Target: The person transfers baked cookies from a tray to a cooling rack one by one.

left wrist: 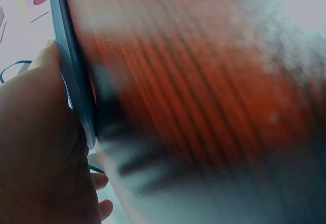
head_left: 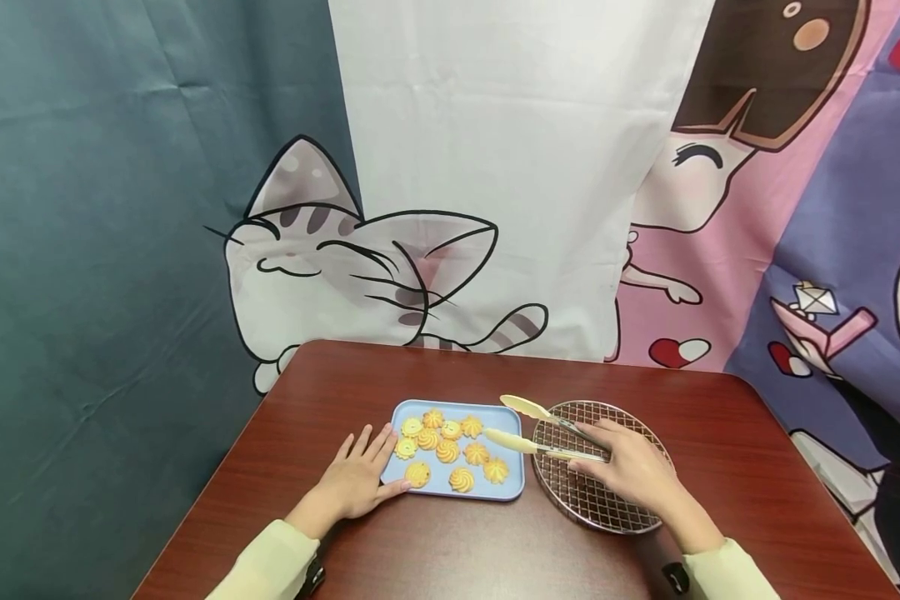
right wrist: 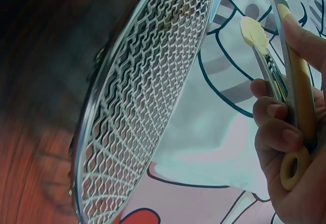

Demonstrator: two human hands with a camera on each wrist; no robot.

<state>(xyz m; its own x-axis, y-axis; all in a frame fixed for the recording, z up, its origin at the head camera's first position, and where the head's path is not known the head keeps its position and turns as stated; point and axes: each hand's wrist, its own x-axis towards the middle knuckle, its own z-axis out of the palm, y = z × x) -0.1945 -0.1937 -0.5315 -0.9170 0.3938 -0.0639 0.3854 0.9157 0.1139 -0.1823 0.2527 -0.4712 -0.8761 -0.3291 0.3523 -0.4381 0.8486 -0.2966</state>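
Fingers (right wrist: 277,136) of the right hand (head_left: 633,468) grasp cream-tipped metal tongs (head_left: 551,451), tips apart, no cookie between. Extended fingers of the left hand (head_left: 354,482) touch the left edge of the blue rectangular tray (head_left: 508,488). All visible golden swirled cookies (head_left: 447,451) lie on this tray; none shows on the round silver wire-mesh rack (head_left: 588,496) right of it. Tong work appears barely begun.

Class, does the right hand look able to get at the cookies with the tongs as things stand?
Probably yes: the right hand holds the tongs open, one tip seemingly over the right edge of the tray, and nothing appears to cover the cookies.
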